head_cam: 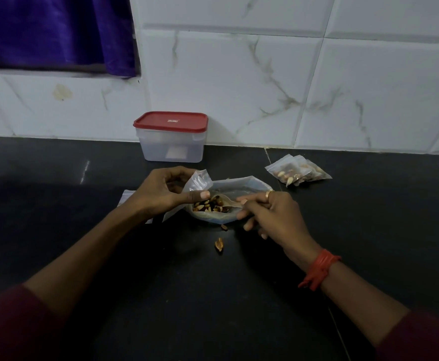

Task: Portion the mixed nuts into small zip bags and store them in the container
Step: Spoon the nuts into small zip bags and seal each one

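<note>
Lowest in the frame, two forearms in dark red sleeves reach upward over a black stone counter. The forearm at lower right wears an orange thread band at the wrist. Just below centre, two stray nuts lie loose on the counter, outside any bag.

At centre, the right hand curls its fingers round the handle of a small white plastic spoon. The spoon's bowl dips into the mixed nuts, which sit in a large clear plastic bag lying open on its side. Just to the left, the left hand pinches a small clear zip bag between thumb and fingers. It holds the bag's mouth up close to the spoon, seemingly so a scoop has only a short way to go. A flat pile of empty zip bags peeks out from under that wrist, within easy reach.

Further back, right of centre, several filled zip bags lie overlapping, set apart from the scooping. Furthest away, above centre against the white marbled tile wall, stands a translucent rectangular container with its red lid on. I cannot tell whether anything is inside. A purple cloth hangs at upper left.
</note>
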{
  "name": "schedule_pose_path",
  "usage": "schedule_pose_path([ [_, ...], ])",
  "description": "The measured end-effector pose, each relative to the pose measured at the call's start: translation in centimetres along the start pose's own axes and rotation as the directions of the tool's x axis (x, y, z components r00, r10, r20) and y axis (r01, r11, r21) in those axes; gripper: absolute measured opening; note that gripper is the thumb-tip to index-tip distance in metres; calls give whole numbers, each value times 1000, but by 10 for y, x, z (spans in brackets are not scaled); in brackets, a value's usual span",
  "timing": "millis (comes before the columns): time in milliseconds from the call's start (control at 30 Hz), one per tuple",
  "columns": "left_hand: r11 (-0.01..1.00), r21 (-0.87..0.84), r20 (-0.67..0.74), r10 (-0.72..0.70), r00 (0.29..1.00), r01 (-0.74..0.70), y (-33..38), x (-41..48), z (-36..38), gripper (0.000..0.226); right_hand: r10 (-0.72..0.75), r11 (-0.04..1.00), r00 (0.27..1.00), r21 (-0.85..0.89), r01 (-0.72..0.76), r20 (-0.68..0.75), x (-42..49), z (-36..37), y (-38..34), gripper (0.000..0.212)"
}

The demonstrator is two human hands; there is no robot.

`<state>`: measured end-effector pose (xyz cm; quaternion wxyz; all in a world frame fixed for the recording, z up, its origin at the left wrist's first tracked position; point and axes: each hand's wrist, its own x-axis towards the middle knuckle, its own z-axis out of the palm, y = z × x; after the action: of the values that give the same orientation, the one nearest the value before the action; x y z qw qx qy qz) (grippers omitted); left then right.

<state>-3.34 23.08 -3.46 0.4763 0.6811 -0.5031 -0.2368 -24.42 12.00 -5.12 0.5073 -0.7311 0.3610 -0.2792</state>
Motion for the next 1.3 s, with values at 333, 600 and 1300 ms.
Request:
schedule_pose_path([
  [333,999,-13,-23,30,999,-30,-2,1,-1,49,112,982,994,153,-113,17,1,-2,-4,16],
  [600,991,116,-85,77,993,-67,-8,3,0,63,109,967,993,234,-97,-38,5,-11,-5,15],
  [1300,930,319,-75,217,973,-182,-11,-1,11,74,-138,913,990,391,118,21,2,-2,-13,17],
])
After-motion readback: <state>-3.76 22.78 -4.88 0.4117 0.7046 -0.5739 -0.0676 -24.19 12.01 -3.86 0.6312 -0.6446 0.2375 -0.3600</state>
